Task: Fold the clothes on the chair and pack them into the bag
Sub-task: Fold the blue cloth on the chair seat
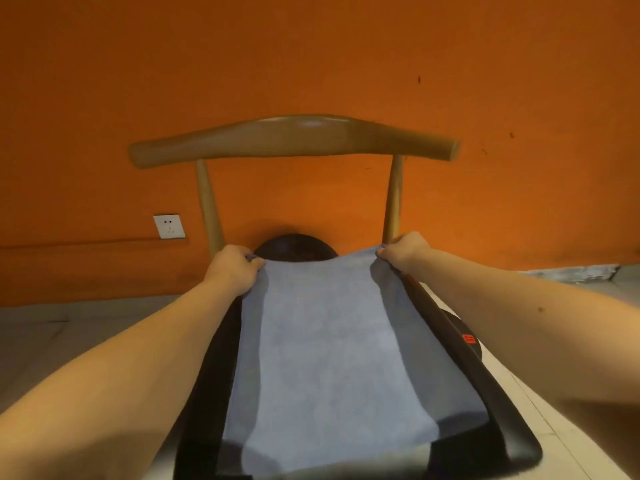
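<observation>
At the far end of the blue-grey cloth (329, 348), we see the left hand (233, 268) pinching one corner and the right hand (403, 249) pinching the other. The fingers of both are curled into the fabric, with their tips partly hidden by it. The cloth lies spread lengthwise over the black bag (485, 393) and covers its inside, so we cannot tell what the bag holds. The bag's near end is cut off by the lower edge of the view. A red label (469, 338) sits on its right side, too small to read. The wooden chair (294, 136) stands beyond the bag against the orange wall (519, 81). Only the back part of its dark seat (294, 245) shows above the cloth. A white socket (169, 226) is on the wall to the left, above the grey floor (52, 334).
</observation>
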The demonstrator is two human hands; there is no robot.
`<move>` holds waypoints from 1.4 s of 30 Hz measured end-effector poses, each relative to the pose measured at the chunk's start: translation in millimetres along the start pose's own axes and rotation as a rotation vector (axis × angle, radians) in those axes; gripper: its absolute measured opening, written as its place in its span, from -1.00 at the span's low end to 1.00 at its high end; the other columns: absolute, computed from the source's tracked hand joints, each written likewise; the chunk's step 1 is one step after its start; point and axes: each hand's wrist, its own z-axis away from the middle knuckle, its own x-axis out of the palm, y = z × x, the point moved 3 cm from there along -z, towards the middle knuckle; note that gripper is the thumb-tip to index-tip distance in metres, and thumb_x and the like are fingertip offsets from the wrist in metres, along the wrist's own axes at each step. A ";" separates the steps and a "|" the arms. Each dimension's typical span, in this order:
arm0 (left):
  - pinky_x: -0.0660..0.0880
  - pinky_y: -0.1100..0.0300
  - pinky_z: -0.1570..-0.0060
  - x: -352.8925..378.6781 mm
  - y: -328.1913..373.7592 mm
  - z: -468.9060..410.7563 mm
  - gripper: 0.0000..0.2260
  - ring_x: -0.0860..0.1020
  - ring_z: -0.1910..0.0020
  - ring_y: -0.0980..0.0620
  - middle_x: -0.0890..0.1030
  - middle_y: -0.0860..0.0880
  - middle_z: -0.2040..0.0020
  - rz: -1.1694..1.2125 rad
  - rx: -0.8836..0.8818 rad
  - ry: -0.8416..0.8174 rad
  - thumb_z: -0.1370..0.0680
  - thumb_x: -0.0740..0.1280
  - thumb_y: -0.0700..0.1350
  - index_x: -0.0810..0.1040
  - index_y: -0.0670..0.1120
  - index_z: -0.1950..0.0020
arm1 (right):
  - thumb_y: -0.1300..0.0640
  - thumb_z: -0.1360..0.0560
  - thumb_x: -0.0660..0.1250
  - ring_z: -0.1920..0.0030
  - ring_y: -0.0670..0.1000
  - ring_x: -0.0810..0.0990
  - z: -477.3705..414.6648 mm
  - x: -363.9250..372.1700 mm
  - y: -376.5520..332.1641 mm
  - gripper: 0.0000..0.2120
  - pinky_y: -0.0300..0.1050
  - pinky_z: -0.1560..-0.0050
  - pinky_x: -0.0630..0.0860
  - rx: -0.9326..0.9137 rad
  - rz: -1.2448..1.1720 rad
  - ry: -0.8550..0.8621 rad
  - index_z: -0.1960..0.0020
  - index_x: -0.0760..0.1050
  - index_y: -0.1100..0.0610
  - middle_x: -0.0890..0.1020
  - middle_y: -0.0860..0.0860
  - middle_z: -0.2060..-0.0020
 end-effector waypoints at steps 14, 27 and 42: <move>0.51 -0.08 -0.19 35.3 -23.7 -25.3 -0.88 0.56 -0.05 -0.06 0.62 0.03 0.06 -0.031 0.077 -0.136 -0.51 0.49 0.05 0.61 0.07 0.14 | 0.13 -0.52 0.45 0.26 0.06 0.56 -34.4 34.1 -1.6 -0.73 -0.07 0.24 0.59 0.004 0.173 -0.126 -0.13 0.56 0.27 0.58 0.11 0.18; 0.52 0.08 -0.01 16.2 -10.4 -21.3 -0.86 0.58 -0.01 -0.02 0.63 -0.03 0.04 -0.021 0.109 -0.318 -0.51 0.53 0.00 0.64 -0.03 0.07 | 0.17 -0.52 0.45 -0.09 0.08 0.57 -44.7 31.5 -12.7 -0.74 -0.12 0.07 0.51 -0.122 0.100 -0.273 -0.17 0.57 0.22 0.60 0.08 -0.06; 0.48 0.16 0.12 -23.7 12.4 4.1 -0.87 0.58 0.05 0.06 0.64 0.01 0.08 0.059 0.235 -0.134 -0.52 0.51 0.01 0.63 -0.01 0.10 | 0.22 -0.51 0.45 -0.05 0.14 0.65 -20.8 14.6 -20.7 -0.82 0.04 -0.05 0.62 -0.053 -0.024 -0.458 -0.11 0.64 0.19 0.68 0.14 -0.04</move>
